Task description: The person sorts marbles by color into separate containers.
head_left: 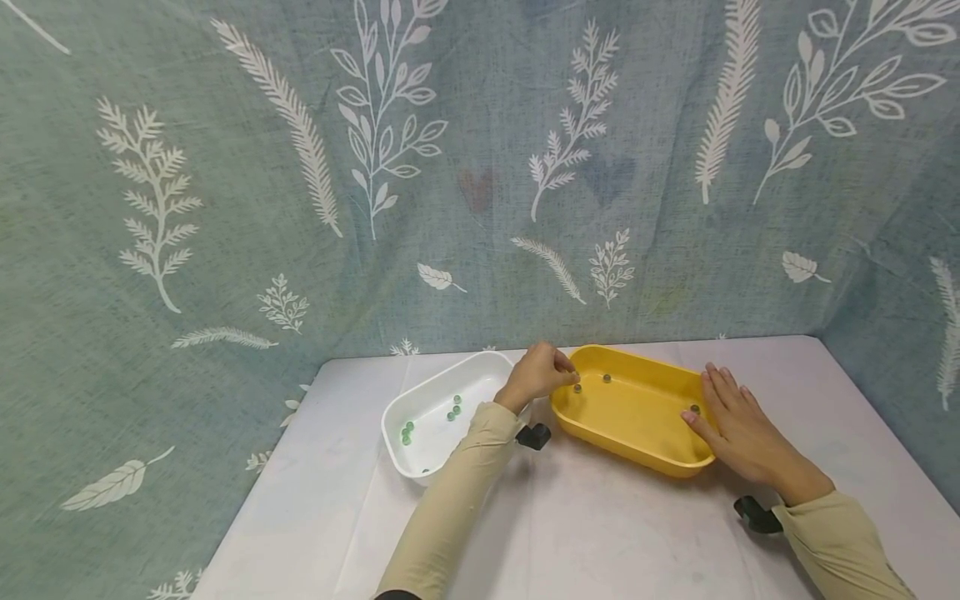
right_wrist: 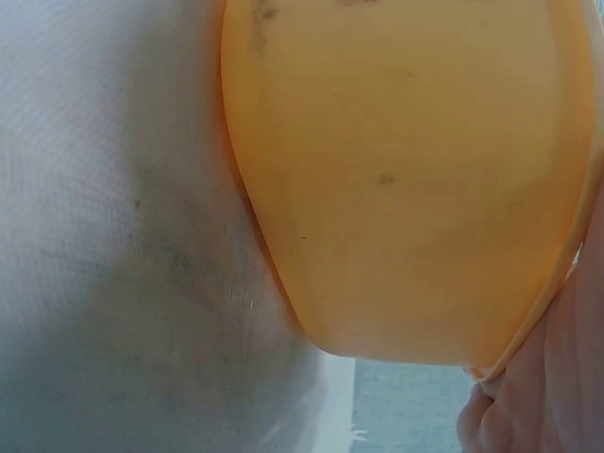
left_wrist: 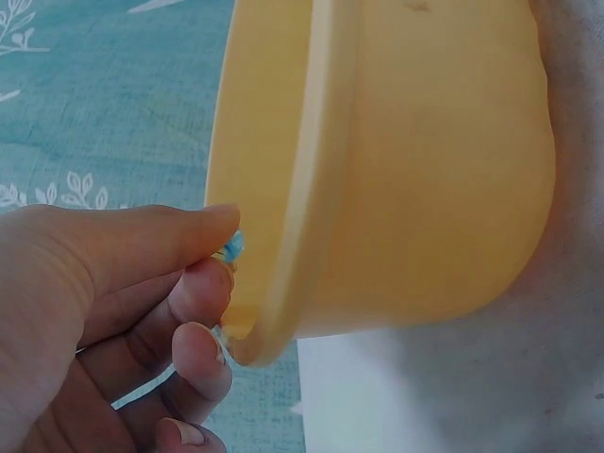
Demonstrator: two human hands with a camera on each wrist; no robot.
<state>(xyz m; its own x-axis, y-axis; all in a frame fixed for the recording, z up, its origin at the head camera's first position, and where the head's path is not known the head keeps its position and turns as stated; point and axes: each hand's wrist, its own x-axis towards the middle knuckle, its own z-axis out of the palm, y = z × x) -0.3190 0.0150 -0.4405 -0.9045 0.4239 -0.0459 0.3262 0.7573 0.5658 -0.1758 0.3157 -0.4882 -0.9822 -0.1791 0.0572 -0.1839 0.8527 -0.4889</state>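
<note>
At the left end of a yellow tray, my left hand pinches a small glass marble between thumb and forefinger. The marble looks bluish in the left wrist view, and the fingertips are over the tray's rim. Dark-looking marbles lie inside the yellow tray, one just below the left fingertips and another near the right thumb. My right hand rests on the tray's right rim with its fingers extended. In the right wrist view, the yellow tray's outer wall hides the inside.
A white tray with several green marbles stands left of the yellow one, partly covered by the left forearm. Both trays stand on a white-covered table. A leaf-patterned cloth hangs behind it.
</note>
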